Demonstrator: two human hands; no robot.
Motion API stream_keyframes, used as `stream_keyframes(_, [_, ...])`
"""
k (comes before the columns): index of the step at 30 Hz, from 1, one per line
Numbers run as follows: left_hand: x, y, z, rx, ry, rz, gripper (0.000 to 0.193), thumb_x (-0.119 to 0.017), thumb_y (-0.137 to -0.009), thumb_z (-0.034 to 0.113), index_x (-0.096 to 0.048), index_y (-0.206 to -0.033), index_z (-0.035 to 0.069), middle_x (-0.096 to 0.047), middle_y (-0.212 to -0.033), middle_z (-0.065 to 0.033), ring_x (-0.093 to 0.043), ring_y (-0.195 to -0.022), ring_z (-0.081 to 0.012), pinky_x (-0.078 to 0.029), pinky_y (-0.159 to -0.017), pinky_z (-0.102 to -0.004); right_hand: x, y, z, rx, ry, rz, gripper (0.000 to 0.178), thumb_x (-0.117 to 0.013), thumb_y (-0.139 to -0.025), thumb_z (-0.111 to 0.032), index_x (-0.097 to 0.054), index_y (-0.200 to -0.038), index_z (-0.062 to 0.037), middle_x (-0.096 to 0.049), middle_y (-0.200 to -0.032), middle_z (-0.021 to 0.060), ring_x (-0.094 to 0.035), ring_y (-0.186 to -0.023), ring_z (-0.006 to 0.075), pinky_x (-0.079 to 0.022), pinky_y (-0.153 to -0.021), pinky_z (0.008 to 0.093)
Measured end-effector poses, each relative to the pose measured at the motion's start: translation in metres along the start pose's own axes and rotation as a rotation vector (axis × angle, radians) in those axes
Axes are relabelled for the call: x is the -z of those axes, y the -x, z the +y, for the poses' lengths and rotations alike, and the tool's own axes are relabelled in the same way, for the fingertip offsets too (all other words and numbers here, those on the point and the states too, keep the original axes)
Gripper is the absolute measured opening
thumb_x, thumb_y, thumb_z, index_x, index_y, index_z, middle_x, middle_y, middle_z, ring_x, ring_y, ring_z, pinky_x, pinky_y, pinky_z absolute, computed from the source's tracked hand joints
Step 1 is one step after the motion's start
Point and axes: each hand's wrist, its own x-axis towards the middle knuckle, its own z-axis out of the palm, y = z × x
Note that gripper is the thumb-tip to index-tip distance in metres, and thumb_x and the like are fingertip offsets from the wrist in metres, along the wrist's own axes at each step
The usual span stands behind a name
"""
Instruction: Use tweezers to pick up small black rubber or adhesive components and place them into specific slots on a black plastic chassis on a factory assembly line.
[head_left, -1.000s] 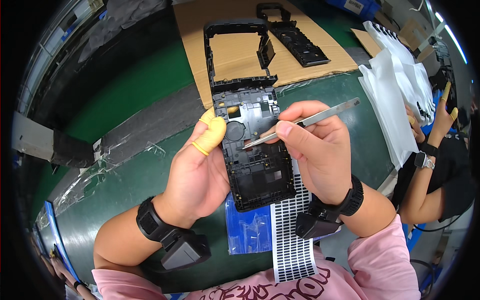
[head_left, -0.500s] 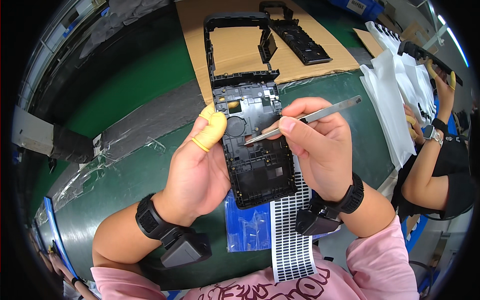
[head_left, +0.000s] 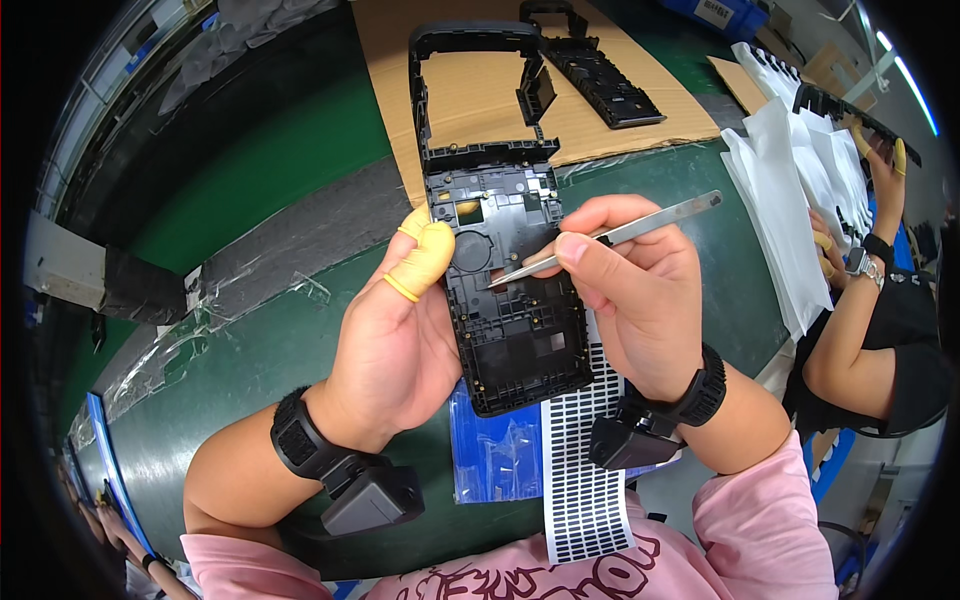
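Note:
A black plastic housing (head_left: 500, 330) with an open frame at its far end is held up by my left hand (head_left: 395, 325). Yellow finger cots cover the thumb and at least one finger of that hand; the thumb lies on the housing's left edge, and other fingers are behind it. Metal tweezers (head_left: 650, 220) are pinched in my right hand (head_left: 640, 290). Their tips rest at or just over the middle of the housing; whether they grip anything is too small to tell. Below the housing hangs a white sheet of small black stickers (head_left: 585, 480).
Beneath the sticker sheet lies a blue plastic-covered piece (head_left: 495, 450). Another black housing (head_left: 605, 85) sits on the cardboard (head_left: 640, 145) at the back of the green table (head_left: 240, 400). White bags (head_left: 765, 210) stand at right, beside a co-worker's arm (head_left: 850, 320) holding a black part.
My hands, the tweezers and the housing stay almost where they were. The black part in the co-worker's hand at right has shifted slightly.

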Motion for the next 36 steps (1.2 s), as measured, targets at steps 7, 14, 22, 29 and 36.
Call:
stream_keyframes(7, [0.001, 0.0, -0.002, -0.002, 0.013, -0.006, 0.038, -0.033, -0.089, 0.029, -0.036, -0.118, 0.006, -0.045, -0.116, -0.0104, -0.046, -0.105, -0.0211, -0.037, -0.09, -0.0362, 0.0, 0.001, -0.001, -0.002, 0.019, 0.01, 0.014, -0.055, -0.076, 0.002, -0.052, -0.089, 0.0024, -0.059, -0.077, 0.0085, -0.055, -0.065, 0.0073, -0.044, -0.058, 0.0169])
stream_keyframes(14, [0.005, -0.002, 0.001, -0.006, -0.011, 0.003, 0.039, -0.044, -0.082, 0.017, -0.035, -0.119, 0.006, -0.045, -0.115, -0.0109, -0.046, -0.105, -0.0218, -0.037, -0.09, -0.038, 0.011, -0.005, -0.007, 0.097, -0.029, 0.111, 0.012, -0.055, -0.075, -0.001, -0.053, -0.087, 0.0015, -0.057, -0.066, 0.0057, -0.038, -0.046, 0.0026, -0.028, -0.041, 0.0153])
stream_keyframes(22, [0.02, -0.02, 0.017, -0.106, -0.228, 0.118, 0.042, -0.047, -0.068, -0.006, -0.042, -0.109, 0.002, -0.053, -0.096, -0.0065, -0.053, -0.08, -0.0144, -0.045, -0.076, -0.0279, 0.039, -0.015, -0.026, 0.249, -0.021, 0.178, 0.009, -0.054, -0.075, -0.003, -0.054, -0.083, 0.0018, -0.057, -0.064, 0.0066, -0.036, -0.043, 0.0022, -0.027, -0.04, 0.0146])
stream_keyframes(29, [0.085, -0.089, 0.119, -0.469, -0.668, 0.477, 0.042, -0.047, -0.07, 0.002, -0.04, -0.111, 0.0, -0.052, -0.093, -0.012, -0.052, -0.085, -0.0227, -0.041, -0.079, -0.0345, 0.023, 0.008, -0.035, 0.128, -0.049, 0.074, 0.01, -0.056, -0.074, 0.003, -0.053, -0.084, 0.0019, -0.057, -0.074, 0.0042, -0.05, -0.06, 0.0031, -0.04, -0.053, 0.0155])
stream_keyframes(36, [0.028, -0.181, 0.121, -0.873, -1.712, 0.363, 0.037, -0.063, -0.068, 0.024, -0.058, -0.092, -0.004, -0.059, -0.088, -0.0182, -0.057, -0.079, -0.0246, -0.044, -0.068, -0.0346, 0.023, 0.012, -0.027, 0.192, -0.042, 0.037, 0.013, -0.058, -0.074, 0.001, -0.052, -0.086, 0.0002, -0.052, -0.072, -0.0002, -0.048, -0.06, 0.0009, -0.038, -0.052, 0.0137])
